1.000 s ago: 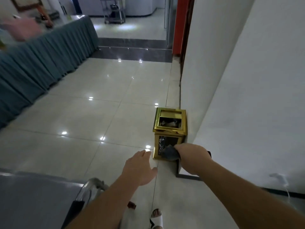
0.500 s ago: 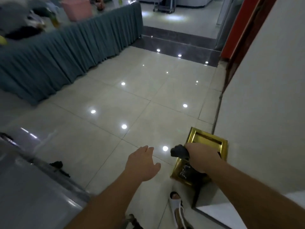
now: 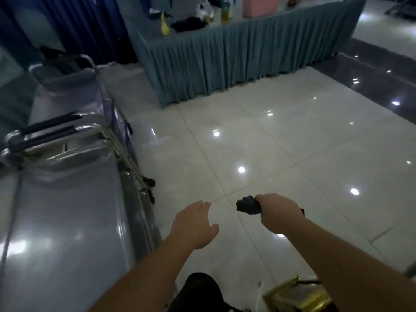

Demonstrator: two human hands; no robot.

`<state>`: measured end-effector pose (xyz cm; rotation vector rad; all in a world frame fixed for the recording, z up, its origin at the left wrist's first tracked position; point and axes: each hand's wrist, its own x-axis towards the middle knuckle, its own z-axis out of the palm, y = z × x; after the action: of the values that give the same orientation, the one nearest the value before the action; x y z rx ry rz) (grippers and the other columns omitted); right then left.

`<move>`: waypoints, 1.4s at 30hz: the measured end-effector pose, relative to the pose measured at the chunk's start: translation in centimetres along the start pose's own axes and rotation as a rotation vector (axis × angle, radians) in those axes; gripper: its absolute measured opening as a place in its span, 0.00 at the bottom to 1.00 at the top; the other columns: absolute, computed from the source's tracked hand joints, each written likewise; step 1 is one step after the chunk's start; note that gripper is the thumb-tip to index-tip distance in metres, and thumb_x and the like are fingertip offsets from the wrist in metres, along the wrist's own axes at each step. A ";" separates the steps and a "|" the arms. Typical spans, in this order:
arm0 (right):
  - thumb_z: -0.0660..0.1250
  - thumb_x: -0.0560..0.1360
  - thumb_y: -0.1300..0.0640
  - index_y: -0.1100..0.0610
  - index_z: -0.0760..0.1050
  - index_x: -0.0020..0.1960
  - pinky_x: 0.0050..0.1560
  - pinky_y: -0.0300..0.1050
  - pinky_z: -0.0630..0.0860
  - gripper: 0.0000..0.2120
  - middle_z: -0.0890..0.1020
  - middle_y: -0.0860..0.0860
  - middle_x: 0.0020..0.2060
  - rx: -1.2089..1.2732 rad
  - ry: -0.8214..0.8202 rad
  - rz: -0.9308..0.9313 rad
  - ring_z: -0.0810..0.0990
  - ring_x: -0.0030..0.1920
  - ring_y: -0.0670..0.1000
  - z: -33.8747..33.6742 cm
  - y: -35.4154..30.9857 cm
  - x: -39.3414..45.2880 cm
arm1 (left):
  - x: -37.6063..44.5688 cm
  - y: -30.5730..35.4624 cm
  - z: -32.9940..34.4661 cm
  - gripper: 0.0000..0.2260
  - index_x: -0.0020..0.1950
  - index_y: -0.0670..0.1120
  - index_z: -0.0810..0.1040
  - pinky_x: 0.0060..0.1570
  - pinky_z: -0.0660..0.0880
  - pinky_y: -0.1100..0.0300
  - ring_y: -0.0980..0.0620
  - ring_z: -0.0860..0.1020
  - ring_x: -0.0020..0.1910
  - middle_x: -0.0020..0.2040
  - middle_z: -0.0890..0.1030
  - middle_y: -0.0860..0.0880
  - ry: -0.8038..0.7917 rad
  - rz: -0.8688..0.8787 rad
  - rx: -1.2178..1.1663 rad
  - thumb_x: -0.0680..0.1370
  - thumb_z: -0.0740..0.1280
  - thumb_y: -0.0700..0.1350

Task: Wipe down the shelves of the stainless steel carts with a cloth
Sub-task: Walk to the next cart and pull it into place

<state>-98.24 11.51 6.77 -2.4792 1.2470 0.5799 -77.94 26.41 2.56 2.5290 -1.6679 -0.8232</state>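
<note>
Over the floor, right of the carts: both hands hung in the air, neither touching steel.
Right hand: the right hand (image 3: 278,213) was fisted, its grip clamped on the cloth (image 3: 247,206), a dark wad sticking out past the thumb side.
Left hand: the left hand (image 3: 194,226) was empty, its grip apart, fingers spread and palm down, just right of the near cart's right edge.
Task's thing: the near cart (image 3: 67,233) showed a bare top shelf along the left edge of the view; the far cart (image 3: 67,91) stood end to end beyond it, their push handles (image 3: 51,131) meeting between them.
Progress: wiping did not look begun, since the cloth was well clear of any shelf.
Risk, cloth: balled so tightly, it would likely smear a narrow streak; it probably needed opening out flat first.
Risk, cart: a hard push on the shelf could roll a cart away, so the free hand would do well to brace the edge.
Risk, footing: the gold bin (image 3: 297,296) sat low beside the person's legs, and a step back could knock it.
Risk, floor: the glossy tiled floor (image 3: 281,143) looked slippery.
Count: two carts, two hands, one cloth, one bin.
Elsewhere: one skirted bench (image 3: 236,55) stood well apart, carrying blurred items I could not count.
</note>
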 end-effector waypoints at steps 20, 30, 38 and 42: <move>0.63 0.78 0.62 0.53 0.73 0.63 0.50 0.47 0.77 0.14 0.80 0.51 0.54 -0.299 -0.110 -0.425 0.80 0.50 0.53 -13.8 -20.6 29.8 | 17.5 -18.8 -12.3 0.36 0.86 0.50 0.54 0.79 0.59 0.47 0.46 0.59 0.82 0.85 0.58 0.47 0.072 -0.365 -0.182 0.82 0.60 0.63; 0.62 0.81 0.61 0.54 0.74 0.69 0.51 0.45 0.74 0.17 0.80 0.54 0.62 -0.543 -0.241 -0.850 0.80 0.60 0.56 -13.8 -34.3 38.7 | 15.9 -25.1 -11.0 0.35 0.84 0.53 0.58 0.75 0.65 0.44 0.44 0.67 0.78 0.81 0.65 0.49 0.189 -0.833 -0.445 0.79 0.62 0.63; 0.63 0.79 0.62 0.51 0.77 0.64 0.48 0.45 0.78 0.16 0.82 0.53 0.56 -0.765 -0.344 -1.133 0.82 0.53 0.54 -11.2 -40.1 41.6 | 16.0 -20.1 -8.1 0.35 0.84 0.52 0.59 0.77 0.63 0.44 0.43 0.64 0.80 0.84 0.63 0.47 0.295 -1.304 -0.780 0.80 0.63 0.62; 0.63 0.78 0.63 0.52 0.76 0.56 0.48 0.48 0.81 0.10 0.81 0.52 0.48 -0.843 -0.367 -1.204 0.81 0.47 0.55 -8.4 -40.1 40.2 | 15.4 -14.7 -4.5 0.34 0.84 0.52 0.60 0.75 0.65 0.45 0.43 0.65 0.79 0.83 0.64 0.49 0.296 -1.487 -0.932 0.79 0.64 0.60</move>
<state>-42.11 3.17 -1.73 -2.8638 -0.8331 1.2019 -58.89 18.34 -4.19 2.4395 0.8142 -0.7658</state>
